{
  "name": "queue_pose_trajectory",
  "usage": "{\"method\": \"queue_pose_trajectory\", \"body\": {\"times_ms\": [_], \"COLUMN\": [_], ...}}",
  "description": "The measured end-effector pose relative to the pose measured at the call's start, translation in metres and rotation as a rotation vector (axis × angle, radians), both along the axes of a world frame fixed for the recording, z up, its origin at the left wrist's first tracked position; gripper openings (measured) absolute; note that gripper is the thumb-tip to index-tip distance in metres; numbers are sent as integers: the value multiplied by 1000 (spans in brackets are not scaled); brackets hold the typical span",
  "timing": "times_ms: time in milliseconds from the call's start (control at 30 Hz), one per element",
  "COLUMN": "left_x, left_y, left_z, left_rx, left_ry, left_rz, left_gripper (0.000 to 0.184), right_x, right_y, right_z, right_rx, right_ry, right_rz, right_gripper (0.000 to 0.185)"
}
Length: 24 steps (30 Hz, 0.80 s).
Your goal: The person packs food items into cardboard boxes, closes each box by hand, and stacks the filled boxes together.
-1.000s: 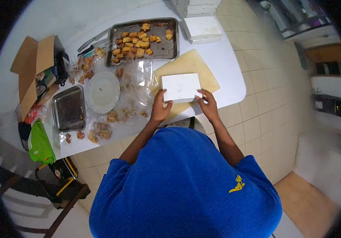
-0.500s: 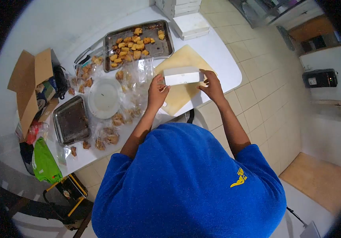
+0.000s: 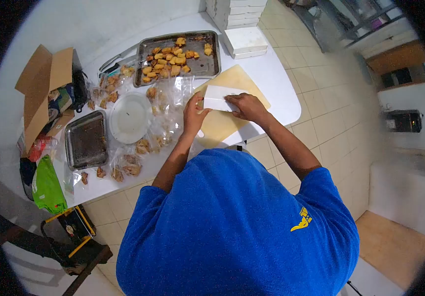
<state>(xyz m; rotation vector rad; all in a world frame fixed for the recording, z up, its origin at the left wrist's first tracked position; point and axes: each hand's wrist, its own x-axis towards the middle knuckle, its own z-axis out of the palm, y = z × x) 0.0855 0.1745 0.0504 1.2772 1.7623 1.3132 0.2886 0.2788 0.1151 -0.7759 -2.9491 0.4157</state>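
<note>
A closed white box (image 3: 216, 98) is over the yellowish cutting board (image 3: 237, 76), near the table's front edge. My left hand (image 3: 194, 116) grips the box at its left end, thumb at the near side. Across the right part of the box lies my right hand (image 3: 247, 106), its fingers bent onto the top and near side. Left of the board are clear plastic bags (image 3: 165, 106) with browned pieces inside. Behind them, a large dark tray (image 3: 205, 58) holds several golden-brown pieces.
White boxes (image 3: 244, 41) lie at the back right beside a taller stack (image 3: 246, 11). A white plate (image 3: 130, 117) and a smaller dark tray (image 3: 86, 140) are at the left, near an open cardboard box (image 3: 38, 89) and a green bag (image 3: 48, 185).
The box was tilted up between both hands and now lies lower and flatter. My right hand has moved from its right end onto its top. The camera view has shifted slightly.
</note>
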Motion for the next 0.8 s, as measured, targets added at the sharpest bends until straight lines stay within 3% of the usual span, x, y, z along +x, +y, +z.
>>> {"method": "queue_pose_trajectory", "body": {"times_ms": [67, 367, 667, 800], "left_x": [0, 4, 12, 27], "left_y": [4, 2, -4, -2], "left_z": [1, -15, -17, -22], "left_rx": [-74, -127, -22, -23], "left_ry": [-178, -503, -840, -775], "left_rz": [30, -36, -89, -42], "left_gripper": [73, 76, 74, 77], "right_x": [2, -1, -2, -3], "right_y": [5, 15, 13, 13], "right_z": [3, 23, 30, 23], "right_rx": [-20, -88, -134, -140], "right_ry": [-38, -54, -38, 11], "right_rz": [31, 139, 119, 101], "right_gripper": [58, 55, 55, 54]}}
